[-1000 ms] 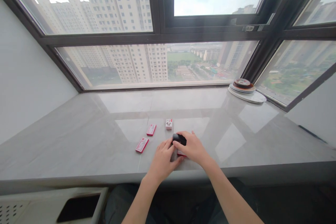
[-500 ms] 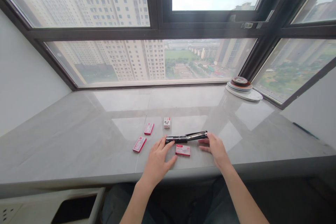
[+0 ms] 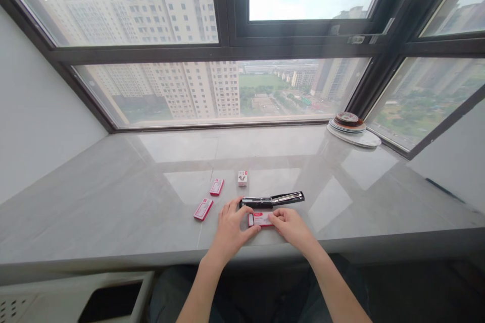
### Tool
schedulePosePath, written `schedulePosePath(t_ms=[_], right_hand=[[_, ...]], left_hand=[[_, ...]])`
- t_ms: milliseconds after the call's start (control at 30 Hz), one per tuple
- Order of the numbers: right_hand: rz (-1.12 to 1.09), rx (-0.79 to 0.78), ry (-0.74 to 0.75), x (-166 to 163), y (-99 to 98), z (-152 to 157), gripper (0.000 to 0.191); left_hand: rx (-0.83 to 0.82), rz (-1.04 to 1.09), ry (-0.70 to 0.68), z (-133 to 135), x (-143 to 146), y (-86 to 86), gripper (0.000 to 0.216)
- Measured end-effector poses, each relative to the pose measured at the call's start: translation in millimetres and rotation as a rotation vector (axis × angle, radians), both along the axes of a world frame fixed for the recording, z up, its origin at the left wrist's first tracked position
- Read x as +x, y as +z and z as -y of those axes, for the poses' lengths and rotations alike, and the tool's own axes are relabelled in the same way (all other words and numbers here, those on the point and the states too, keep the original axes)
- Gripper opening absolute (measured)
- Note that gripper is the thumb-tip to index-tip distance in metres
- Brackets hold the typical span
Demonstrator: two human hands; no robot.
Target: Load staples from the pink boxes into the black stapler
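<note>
A black stapler (image 3: 272, 200) lies swung flat open on the grey stone sill (image 3: 113, 202). Just in front of it sits a small red staple box (image 3: 260, 219). My left hand (image 3: 230, 227) pinches the box's left end with thumb and fingers. My right hand (image 3: 291, 225) grips its right end. Both hands are closed on the box, which rests on or just above the sill.
Two more red boxes (image 3: 203, 209) (image 3: 217, 186) and a small white one (image 3: 242, 178) lie to the left and behind. A stack of plates (image 3: 352, 128) stands at the far right by the window. A white perforated unit (image 3: 76, 298) sits below the sill's front edge.
The stapler, closed under my hands a second ago, was swung open flat on the sill. Both hands then left it and came together on the red box in front.
</note>
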State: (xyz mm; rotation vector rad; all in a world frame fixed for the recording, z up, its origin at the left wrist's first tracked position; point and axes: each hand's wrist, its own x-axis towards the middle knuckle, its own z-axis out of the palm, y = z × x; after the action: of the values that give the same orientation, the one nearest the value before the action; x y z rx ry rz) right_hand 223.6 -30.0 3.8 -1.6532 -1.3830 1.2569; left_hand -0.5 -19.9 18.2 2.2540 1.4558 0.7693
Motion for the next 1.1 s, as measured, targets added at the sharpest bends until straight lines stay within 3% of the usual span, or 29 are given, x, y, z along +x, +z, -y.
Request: schedulePosePath(t_ms=[200,333,433,533,700,900,1100], right_hand=[[0.17,0.011,0.011,21,7.6,6,0.033],[0.457,0.196,-0.086,13,27.5,10,0.027],[0.517,0.326,-0.024,-9,40.4,3,0.026],[0.464,0.352,0.052,-34,44.2,-11,0.024],[0.233,0.282,0.058,-62,39.9,-28,0.024],[0.429,0.318,-0.095,-62,37.4,-30,0.023],[0.119,0.23,-0.024,-61,25.0,-33,0.025]], left_hand=[[-0.043,0.039,-0.12,0,-18,0.2,0.028],[-0.029,0.037,-0.112,6,-18,1.3,0.029],[-0.018,0.03,-0.09,9,-15,0.9,0.029],[-0.023,0.034,-0.087,8,-14,-1.4,0.029],[-0.039,0.045,-0.091,5,-15,-4.2,0.033],[-0.046,0.053,-0.068,7,-15,-0.7,0.031],[-0.045,0.056,-0.064,7,-15,1.2,0.031]])
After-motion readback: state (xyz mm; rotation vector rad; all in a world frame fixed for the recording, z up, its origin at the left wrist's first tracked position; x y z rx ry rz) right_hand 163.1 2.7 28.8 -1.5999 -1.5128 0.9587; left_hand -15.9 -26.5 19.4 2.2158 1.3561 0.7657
